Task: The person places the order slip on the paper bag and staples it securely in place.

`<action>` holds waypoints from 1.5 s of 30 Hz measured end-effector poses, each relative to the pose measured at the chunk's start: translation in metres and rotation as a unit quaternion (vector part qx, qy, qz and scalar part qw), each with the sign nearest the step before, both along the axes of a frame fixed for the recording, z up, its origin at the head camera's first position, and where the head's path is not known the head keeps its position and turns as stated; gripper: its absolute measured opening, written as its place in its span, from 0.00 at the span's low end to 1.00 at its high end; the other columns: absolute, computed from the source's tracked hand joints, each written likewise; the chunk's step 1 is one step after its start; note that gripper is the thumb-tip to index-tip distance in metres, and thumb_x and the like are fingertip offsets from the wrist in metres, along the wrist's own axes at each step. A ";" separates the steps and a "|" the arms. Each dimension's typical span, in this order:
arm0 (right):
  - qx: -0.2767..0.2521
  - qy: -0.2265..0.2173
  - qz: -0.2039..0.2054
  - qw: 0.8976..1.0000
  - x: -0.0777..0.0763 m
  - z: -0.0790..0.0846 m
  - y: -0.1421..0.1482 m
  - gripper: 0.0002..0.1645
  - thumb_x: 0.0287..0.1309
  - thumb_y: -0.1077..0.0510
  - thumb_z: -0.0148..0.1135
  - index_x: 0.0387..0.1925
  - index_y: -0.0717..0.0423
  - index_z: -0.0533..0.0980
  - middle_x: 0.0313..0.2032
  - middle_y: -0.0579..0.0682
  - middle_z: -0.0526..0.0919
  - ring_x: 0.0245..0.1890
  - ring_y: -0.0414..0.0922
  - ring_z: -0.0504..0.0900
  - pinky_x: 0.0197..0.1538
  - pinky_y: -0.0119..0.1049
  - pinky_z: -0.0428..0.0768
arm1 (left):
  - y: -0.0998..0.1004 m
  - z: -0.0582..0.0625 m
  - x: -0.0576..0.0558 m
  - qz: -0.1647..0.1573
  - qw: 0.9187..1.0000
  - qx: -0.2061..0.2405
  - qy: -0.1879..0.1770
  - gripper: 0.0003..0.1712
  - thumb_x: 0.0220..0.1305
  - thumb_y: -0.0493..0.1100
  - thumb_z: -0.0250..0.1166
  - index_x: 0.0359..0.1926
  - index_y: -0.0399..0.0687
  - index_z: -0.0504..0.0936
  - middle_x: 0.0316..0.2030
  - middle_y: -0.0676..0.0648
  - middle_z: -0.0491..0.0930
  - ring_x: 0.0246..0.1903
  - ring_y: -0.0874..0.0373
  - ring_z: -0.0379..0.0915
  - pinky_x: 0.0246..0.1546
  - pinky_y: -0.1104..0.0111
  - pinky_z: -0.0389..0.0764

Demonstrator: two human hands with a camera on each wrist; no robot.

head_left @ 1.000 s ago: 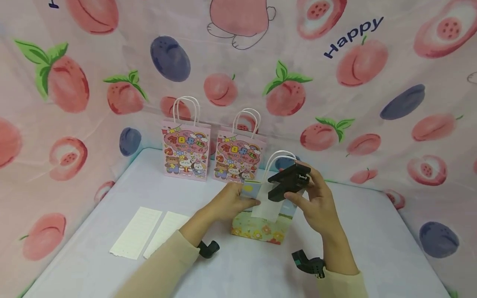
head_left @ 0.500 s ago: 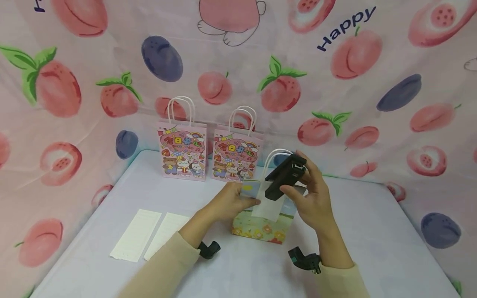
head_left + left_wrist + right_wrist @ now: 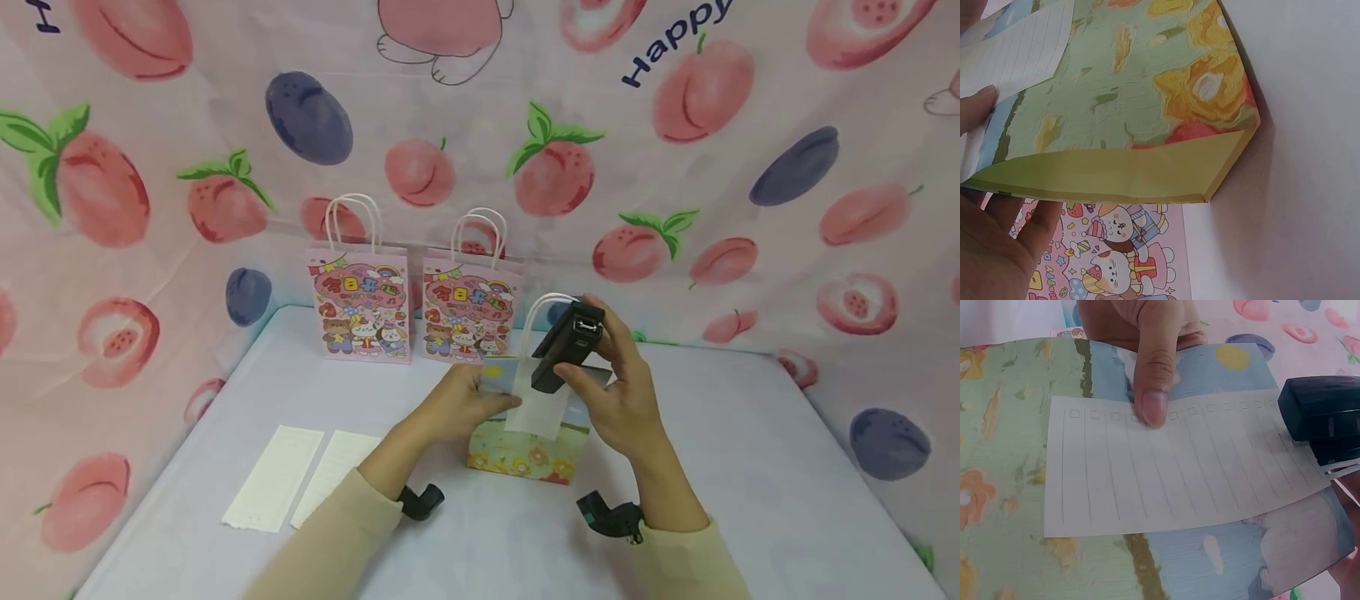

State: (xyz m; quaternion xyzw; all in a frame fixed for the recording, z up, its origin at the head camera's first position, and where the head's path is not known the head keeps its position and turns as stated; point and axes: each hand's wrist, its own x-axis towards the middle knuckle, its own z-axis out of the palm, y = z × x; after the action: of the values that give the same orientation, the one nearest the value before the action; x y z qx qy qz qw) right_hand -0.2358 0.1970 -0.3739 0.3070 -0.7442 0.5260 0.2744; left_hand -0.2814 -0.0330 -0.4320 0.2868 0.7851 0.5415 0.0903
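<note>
A paper gift bag [image 3: 525, 457] printed with flowers and sky stands in the middle of the table. My left hand [image 3: 459, 407] pinches a lined white paper slip [image 3: 538, 421] against its front, the thumb pressing on the slip. In the left wrist view, other fingers reach behind the bag [image 3: 1147, 81]. My right hand [image 3: 626, 400] grips a black stapler [image 3: 567, 346], tilted down over the slip's upper end at the bag's top edge. The right wrist view has the stapler's nose [image 3: 1316, 407] overlapping the end of the slip [image 3: 1122, 475].
Two pink cartoon gift bags [image 3: 360, 308] with white handles stand at the back, by the fruit-print cloth wall [image 3: 480, 125]. Two more lined slips [image 3: 273, 479] lie side by side on the white table [image 3: 517, 550], left of my left forearm.
My right hand has turned the stapler steeper and shifted it slightly left and up, its two arms looking closer together. The left hand keeps its pinch. The head view has swung a little.
</note>
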 end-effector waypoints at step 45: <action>0.005 0.006 0.003 1.000 0.000 -0.001 -0.002 0.56 0.51 0.68 0.79 0.78 0.60 0.59 0.53 0.43 0.87 0.54 0.38 0.86 0.67 0.35 0.76 | 0.015 0.011 0.012 0.064 0.983 0.174 0.014 0.26 0.55 0.46 0.82 0.56 0.58 0.87 0.57 0.57 0.85 0.63 0.59 0.72 0.66 0.48 0.66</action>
State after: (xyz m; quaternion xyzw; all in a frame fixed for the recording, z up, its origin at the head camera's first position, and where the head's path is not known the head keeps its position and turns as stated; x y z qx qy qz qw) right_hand -0.2361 0.1945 -0.3750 0.3140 -0.7441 0.5214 0.2756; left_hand -0.2694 -0.0179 -0.4213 0.2546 0.6971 0.6703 -0.0064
